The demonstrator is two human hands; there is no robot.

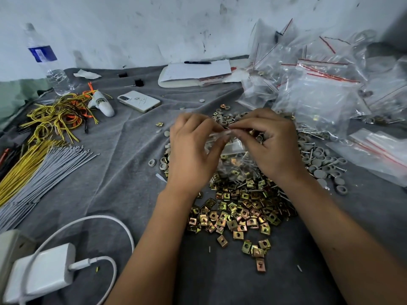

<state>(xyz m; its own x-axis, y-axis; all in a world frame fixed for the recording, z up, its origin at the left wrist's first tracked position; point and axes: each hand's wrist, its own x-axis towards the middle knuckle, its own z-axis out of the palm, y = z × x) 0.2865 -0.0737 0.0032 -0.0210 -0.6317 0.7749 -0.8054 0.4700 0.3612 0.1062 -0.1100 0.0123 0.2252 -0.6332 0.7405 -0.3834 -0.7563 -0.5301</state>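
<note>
The left hand [193, 148] and right hand [271, 146] are pinching the mouth of a filled zip bag [235, 160] above heaped clip nuts [240, 208]; sealing seems nearly done, with many loose parts still waiting.

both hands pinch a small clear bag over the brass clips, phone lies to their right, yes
No: the head view shows the phone to their left. The left hand and right hand do pinch the small clear bag over the brass clips.
</note>
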